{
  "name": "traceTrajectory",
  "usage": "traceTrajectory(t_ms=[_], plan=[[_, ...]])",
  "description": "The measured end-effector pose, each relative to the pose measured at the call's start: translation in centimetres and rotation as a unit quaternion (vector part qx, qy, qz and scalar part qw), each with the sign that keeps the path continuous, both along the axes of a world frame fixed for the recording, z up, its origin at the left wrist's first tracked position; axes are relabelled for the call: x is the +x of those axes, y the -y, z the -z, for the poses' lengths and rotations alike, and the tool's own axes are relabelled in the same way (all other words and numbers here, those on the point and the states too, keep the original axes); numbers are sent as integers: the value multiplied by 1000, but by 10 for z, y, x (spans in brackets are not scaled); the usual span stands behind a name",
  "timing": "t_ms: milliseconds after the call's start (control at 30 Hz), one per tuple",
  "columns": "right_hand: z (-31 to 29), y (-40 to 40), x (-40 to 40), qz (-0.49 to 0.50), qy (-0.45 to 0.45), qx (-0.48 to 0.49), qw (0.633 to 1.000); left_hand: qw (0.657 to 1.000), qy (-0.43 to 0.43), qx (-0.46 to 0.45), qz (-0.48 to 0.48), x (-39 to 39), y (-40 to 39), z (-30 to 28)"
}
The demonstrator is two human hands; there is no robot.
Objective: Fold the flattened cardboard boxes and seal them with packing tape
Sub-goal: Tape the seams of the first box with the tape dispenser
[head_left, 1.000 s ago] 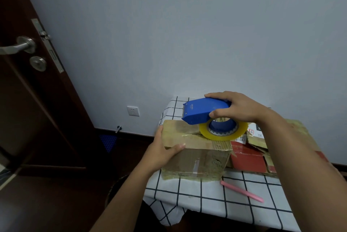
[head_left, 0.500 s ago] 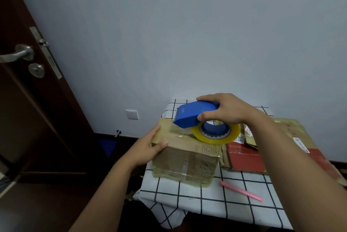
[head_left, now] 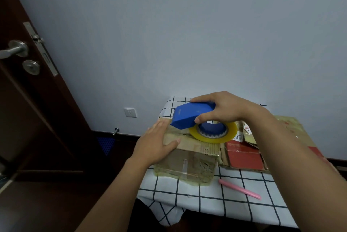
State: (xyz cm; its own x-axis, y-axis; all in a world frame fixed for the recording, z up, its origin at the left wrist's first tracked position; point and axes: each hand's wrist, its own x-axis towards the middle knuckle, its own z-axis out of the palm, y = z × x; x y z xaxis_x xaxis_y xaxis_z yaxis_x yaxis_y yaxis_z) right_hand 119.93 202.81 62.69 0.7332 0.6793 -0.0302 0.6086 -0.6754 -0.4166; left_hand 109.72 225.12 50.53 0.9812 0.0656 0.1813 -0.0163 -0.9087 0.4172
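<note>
Fingers of our right hand (head_left: pixel 224 108) curl round the blue tape dispenser (head_left: pixel 193 114), its yellowish roll on the worn, already tape-patched cardboard box (head_left: pixel 189 158) at the table's left corner; our left hand (head_left: pixel 156 144) lies flat, steadying it. We judge sealing underway (next: a firm, straight pull along the seam).

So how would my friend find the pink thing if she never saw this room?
Look at the table with the black-and-white checked cloth. In front of the brown box and the flat red cardboard, a thin pink stick lies alone on the cloth. Nothing else there is pink or so slim.
</note>
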Motion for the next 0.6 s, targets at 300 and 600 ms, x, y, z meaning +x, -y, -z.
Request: traceTrajectory(t_ms=[300, 600], plan=[[-11, 15, -9, 9, -10, -44, 999, 999, -35, 38, 3, 8, 3, 6], [-23, -5, -16, 32, 31, -160, 986, 994, -9, 108, 20, 10, 4, 9]])
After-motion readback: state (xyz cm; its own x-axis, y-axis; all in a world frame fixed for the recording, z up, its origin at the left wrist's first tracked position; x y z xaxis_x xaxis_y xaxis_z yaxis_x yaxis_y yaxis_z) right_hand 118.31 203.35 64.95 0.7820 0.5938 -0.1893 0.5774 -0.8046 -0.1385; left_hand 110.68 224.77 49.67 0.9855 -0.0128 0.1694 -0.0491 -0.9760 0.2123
